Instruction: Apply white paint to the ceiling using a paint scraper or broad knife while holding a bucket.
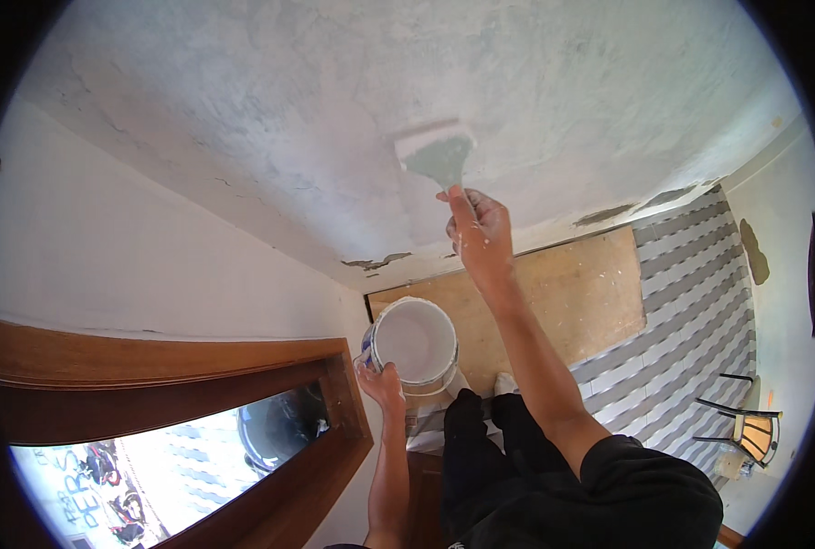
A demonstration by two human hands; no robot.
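My right hand is closed round the handle of a wide flat paint brush. The brush has a pale green, fan-shaped body and a whitish front edge, which lies at the surface of the wall. White spots dot the back of this hand. Lower and to the left, my left hand grips the near side of a white bucket. Pale, whitish material shows inside the bucket, and its wire handle hangs down on the near side.
A wooden board lies along the wall's foot, on a grey-and-white patterned floor. Brown wooden framing surrounds an opening at lower left. A chair stands at far right. Patches of wall coating have flaked off.
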